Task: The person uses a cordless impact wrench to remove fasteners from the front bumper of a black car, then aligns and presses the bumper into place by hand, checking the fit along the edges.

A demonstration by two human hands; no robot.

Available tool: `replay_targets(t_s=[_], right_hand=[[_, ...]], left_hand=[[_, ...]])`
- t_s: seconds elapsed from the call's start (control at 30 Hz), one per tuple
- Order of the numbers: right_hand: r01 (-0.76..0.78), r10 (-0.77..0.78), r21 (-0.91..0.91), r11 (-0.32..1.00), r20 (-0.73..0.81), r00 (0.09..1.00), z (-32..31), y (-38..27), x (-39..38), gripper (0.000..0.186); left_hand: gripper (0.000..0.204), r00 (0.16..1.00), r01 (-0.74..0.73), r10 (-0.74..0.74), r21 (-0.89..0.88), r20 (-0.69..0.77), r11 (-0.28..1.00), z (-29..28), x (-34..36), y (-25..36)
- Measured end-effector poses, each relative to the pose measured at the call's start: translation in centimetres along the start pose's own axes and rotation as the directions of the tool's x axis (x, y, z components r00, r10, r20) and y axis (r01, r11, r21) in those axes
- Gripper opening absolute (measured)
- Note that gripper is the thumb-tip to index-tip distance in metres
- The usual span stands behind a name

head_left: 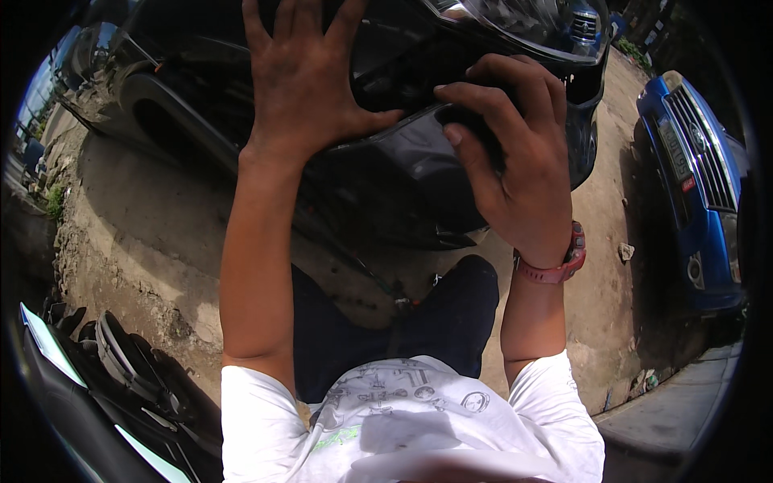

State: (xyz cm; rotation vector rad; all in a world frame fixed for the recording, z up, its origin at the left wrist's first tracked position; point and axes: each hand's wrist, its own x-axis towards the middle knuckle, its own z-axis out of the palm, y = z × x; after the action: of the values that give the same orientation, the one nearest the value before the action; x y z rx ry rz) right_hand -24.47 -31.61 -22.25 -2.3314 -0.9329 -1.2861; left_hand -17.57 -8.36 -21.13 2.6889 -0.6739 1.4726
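A black car's front corner fills the upper middle, with its glossy bumper cover (419, 165) below a clear headlight (531, 24). My left hand (299, 80) lies spread on the dark bodywork, its thumb reaching right along the seam above the bumper cover; its fingertips run out at the top of the picture. My right hand (519, 145) is at the bumper cover's upper corner, fingers bent and the thumb apart from the index finger. Both of those fingertips lie close to the panel's edge; firm contact cannot be made out. A red watch (555, 262) circles my right wrist.
The black car's front wheel (157, 113) is at the left. A blue vehicle (696, 177) stands on the right, with a stone (626, 252) on the ground beside it. A black motorcycle (105, 394) fills the lower left. Dirt and concrete ground lies between them.
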Motion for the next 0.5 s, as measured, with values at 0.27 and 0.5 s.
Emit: replay_targets(t_s=[0.27, 0.5], right_hand=[[-0.017, 0.017, 0.015, 1.0, 0.021, 1.0, -0.28, -0.19, -0.19, 0.03], [-0.037, 0.044, 0.102, 0.994, -0.067, 0.997, -0.22, 0.33, 0.15, 0.035]], left_hand=[[0.142, 1.0, 0.003, -0.003, 0.003, 0.023, 1.0, -0.66, -0.01, 0.19], [0.138, 1.0, 0.006, -0.006, 0.005, 0.017, 1.0, -0.36, 0.1, 0.42]])
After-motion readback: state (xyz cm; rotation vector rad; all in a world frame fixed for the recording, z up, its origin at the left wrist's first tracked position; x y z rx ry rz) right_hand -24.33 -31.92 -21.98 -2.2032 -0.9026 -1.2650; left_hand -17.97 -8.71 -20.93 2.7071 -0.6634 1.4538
